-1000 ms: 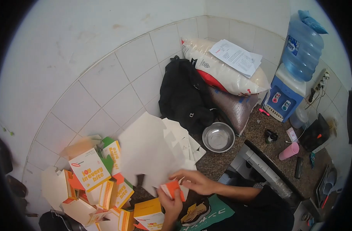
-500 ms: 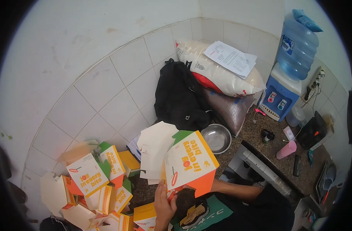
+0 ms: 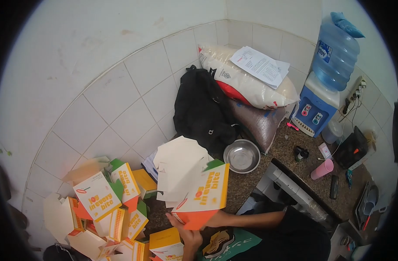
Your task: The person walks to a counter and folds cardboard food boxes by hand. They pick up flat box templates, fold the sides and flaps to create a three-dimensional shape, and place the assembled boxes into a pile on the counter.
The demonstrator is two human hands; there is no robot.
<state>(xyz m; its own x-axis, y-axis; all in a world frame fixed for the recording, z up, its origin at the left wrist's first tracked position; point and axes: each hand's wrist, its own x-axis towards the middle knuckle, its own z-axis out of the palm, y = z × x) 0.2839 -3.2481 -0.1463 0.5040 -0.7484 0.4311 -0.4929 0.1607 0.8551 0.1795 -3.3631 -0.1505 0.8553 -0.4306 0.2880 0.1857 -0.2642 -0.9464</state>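
Observation:
A printed cardboard box (image 3: 204, 188) with white, yellow, orange and green faces is held in front of me, its pale inner flaps standing open toward the wall. My left hand (image 3: 187, 235) is at the box's lower orange edge, its fingers partly under the board. Behind the lower right side of the box is my right hand (image 3: 215, 219), its fingers mostly hidden by the cardboard. To the left lies a heap of similar boxes (image 3: 99, 196), and another box (image 3: 166, 242) sits just beside my left hand.
A metal bowl (image 3: 242, 156), a black backpack (image 3: 203, 108) and stacked sacks (image 3: 251, 80) with papers stand behind the box. Farther right are a blue water dispenser (image 3: 315, 104), a pink cup (image 3: 322, 169) and a metal-framed appliance (image 3: 290, 187).
The held box has turned and tilted, showing more of its pale inside and narrowing its printed face. My right hand has shifted left along with it; my left hand is slightly lower.

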